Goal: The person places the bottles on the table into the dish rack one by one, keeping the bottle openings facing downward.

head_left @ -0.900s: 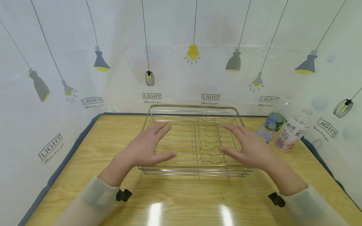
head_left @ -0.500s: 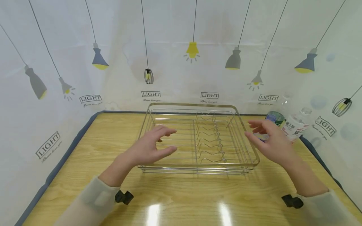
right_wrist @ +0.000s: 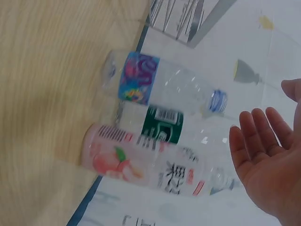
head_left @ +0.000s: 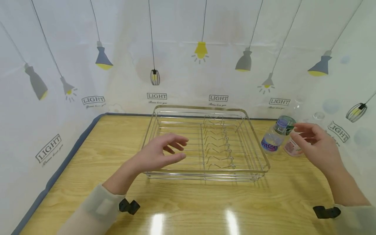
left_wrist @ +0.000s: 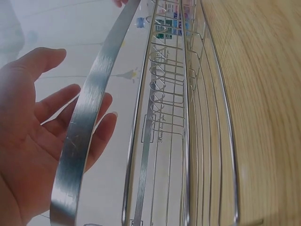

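Observation:
A metal wire dish rack (head_left: 205,171) stands in the middle of the table. My left hand (head_left: 160,153) hovers over its left part, fingers loosely bent and nothing in them; in the left wrist view the rack's flat rim crosses in front of those fingers. Off to the right, my right hand (head_left: 321,150) is held in the air beside three plastic bottles, empty, with fingers softly curved. Those are a clear bottle with a blue cap and a purple-blue label (right_wrist: 136,77), one with a green label (right_wrist: 162,123), and a pink peach drink bottle (right_wrist: 127,160), partly hidden by the hand in the head view.
The wooden table (head_left: 188,202) has a dark blue edge (head_left: 61,156) along its left and back. Behind it hangs a white sheet (head_left: 176,29) printed with lamps. Each sleeve carries a small black mount (head_left: 129,206) at the wrist.
My right hand has moved right, from over the rack's right side, past its rim to the bottles. The left hand stays over the rack, its fingers bending a little more.

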### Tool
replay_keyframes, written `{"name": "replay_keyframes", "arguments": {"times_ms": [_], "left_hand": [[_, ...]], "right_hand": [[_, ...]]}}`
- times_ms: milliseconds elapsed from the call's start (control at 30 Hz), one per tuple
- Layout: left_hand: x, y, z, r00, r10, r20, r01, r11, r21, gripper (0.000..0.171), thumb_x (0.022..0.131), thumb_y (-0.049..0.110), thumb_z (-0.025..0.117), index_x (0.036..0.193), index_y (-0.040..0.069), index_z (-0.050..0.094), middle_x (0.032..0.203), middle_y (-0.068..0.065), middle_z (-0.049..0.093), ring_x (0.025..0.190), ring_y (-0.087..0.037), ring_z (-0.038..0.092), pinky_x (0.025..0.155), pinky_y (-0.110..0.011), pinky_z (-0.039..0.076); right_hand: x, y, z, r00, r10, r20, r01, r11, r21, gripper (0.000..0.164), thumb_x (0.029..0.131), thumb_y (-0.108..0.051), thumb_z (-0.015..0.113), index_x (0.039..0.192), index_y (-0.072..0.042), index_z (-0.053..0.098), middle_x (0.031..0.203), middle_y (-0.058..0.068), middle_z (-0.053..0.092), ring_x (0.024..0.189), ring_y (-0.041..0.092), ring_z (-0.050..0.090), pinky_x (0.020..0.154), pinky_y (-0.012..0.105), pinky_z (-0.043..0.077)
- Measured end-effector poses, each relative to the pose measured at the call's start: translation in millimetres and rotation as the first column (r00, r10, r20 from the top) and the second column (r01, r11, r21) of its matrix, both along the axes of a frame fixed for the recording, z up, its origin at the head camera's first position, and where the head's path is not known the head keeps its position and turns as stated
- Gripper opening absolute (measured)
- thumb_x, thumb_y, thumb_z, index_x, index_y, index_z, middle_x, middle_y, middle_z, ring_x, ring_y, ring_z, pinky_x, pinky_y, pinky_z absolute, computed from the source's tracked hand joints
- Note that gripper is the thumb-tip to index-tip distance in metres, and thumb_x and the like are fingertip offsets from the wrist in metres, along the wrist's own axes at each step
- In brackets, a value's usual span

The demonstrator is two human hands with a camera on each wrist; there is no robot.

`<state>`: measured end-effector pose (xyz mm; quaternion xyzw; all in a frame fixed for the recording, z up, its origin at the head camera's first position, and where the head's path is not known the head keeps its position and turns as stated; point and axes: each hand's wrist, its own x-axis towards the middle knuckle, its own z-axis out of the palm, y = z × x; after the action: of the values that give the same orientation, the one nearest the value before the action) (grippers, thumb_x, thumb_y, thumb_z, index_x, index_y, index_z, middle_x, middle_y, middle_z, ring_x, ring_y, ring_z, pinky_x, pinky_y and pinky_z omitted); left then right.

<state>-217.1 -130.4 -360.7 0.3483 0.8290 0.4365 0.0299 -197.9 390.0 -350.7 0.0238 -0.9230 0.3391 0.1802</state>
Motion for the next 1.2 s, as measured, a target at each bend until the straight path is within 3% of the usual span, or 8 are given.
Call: {"name": "replay_keyframes", "arguments": {"times_ms": [200,500,733,800,867,933,1033,1200], "left_hand": [[-0.4,1,0.8,0.999,-0.023,0.047,0.022,0.999,0.024,0.051,0.101,0.022,0.080,0.149,0.013,0.065,0.142,-0.005,0.071,0.125,-0.026,0.073,0.101,-0.037,0.063],[1.8,1,3.2,0.998,-0.013,0.068,0.012,1.000,0.026,0.051,0.100,0.021,0.082,0.147,0.014,0.066,0.141,-0.004,0.071,0.124,-0.025,0.073,0.101,-0.038,0.063],[3.8,2,4.5,0.997,-0.007,0.075,0.005,0.999,0.033,0.050,0.099,0.020,0.082,0.147,0.014,0.066,0.141,-0.004,0.071,0.123,-0.020,0.073,0.102,-0.035,0.062],[4.0,2,4.1,0.997,-0.011,0.075,0.008,0.999,0.038,0.049,0.100,0.020,0.082,0.146,0.014,0.067,0.141,-0.004,0.071,0.123,-0.021,0.073,0.101,-0.035,0.063],[4.1,2,3.5,0.997,-0.014,0.073,0.011,0.999,0.042,0.049,0.100,0.020,0.082,0.146,0.014,0.067,0.141,-0.004,0.072,0.122,-0.021,0.074,0.100,-0.035,0.063],[3.8,2,2.8,0.997,-0.014,0.070,0.010,0.999,0.046,0.048,0.100,0.019,0.082,0.145,0.014,0.067,0.140,-0.004,0.072,0.122,-0.020,0.074,0.100,-0.035,0.063],[3.5,2,1.6,0.997,-0.012,0.077,0.008,0.999,0.043,0.048,0.099,0.020,0.082,0.145,0.015,0.068,0.140,-0.003,0.072,0.122,-0.019,0.074,0.100,-0.034,0.063],[2.9,4,-0.6,0.995,-0.018,0.099,0.015,0.999,0.031,0.048,0.100,0.021,0.082,0.146,0.016,0.067,0.140,-0.002,0.072,0.123,-0.021,0.073,0.101,-0.034,0.063]], "right_hand": [[0.2,24,-9.9,0.994,-0.112,-0.012,0.112,0.994,-0.007,0.058,0.108,-0.039,0.069,0.150,-0.002,0.054,0.107,-0.033,0.052,0.093,-0.017,0.049,0.076,0.001,0.040],[-2.9,50,-24.2,0.964,-0.256,0.076,0.261,0.963,-0.068,0.071,0.105,-0.047,0.070,0.147,0.000,0.038,0.121,-0.002,0.047,0.093,-0.007,0.041,0.067,0.007,0.041],[-14.6,65,-36.0,0.956,-0.262,0.132,0.279,0.951,-0.134,0.095,0.104,-0.047,0.072,0.167,0.002,0.020,0.142,0.014,0.041,0.101,-0.003,0.040,0.070,0.006,0.042],[-18.8,69,-38.9,0.958,-0.242,0.154,0.264,0.954,-0.144,0.099,0.104,-0.048,0.072,0.169,0.001,0.015,0.150,0.021,0.037,0.109,0.008,0.045,0.072,0.007,0.042],[-23.4,71,-41.0,0.959,-0.222,0.178,0.249,0.957,-0.146,0.102,0.105,-0.049,0.071,0.171,0.001,0.011,0.157,0.028,0.034,0.122,0.025,0.049,0.086,0.014,0.050],[-28.4,71,-43.2,0.958,-0.208,0.199,0.239,0.960,-0.148,0.105,0.106,-0.051,0.068,0.172,0.001,0.005,0.168,0.035,0.024,0.137,0.046,0.044,0.106,0.033,0.055],[-35.6,72,-47.3,0.953,-0.204,0.223,0.240,0.960,-0.146,0.108,0.106,-0.053,0.065,0.172,0.001,-0.002,0.172,0.038,0.018,0.148,0.060,0.032,0.118,0.068,0.044],[-44.0,75,-55.2,0.946,-0.200,0.254,0.244,0.958,-0.153,0.110,0.107,-0.055,0.063,0.171,0.000,-0.008,0.171,0.038,0.018,0.148,0.060,0.033,0.114,0.070,0.044]]}}
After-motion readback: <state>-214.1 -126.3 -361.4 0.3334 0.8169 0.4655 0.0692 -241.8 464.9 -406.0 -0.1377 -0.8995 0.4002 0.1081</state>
